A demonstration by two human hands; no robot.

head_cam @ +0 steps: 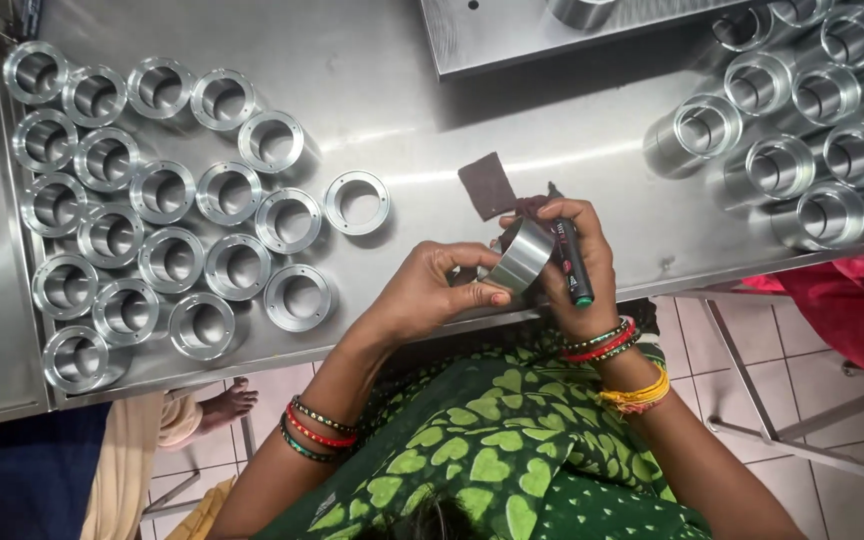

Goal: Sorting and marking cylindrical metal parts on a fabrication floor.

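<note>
My left hand [432,290] and my right hand [572,262] meet over the near edge of a steel table [512,120]. Between them I hold a shiny metal ring-shaped cylinder [520,255], gripped by my left fingers and steadied by my right. My right hand also holds a black marker pen [570,258] with a green end pointing down, and a dark brown abrasive cloth [487,185] sticks up behind the part. Bangles show on both wrists.
Several flanged metal rings [162,190] lie in rows on the table's left. Several taller metal sleeves [782,165] stand at the right. A raised steel plate [572,35] sits at the top. A red cloth [852,300] and another person's foot [227,400] lie below.
</note>
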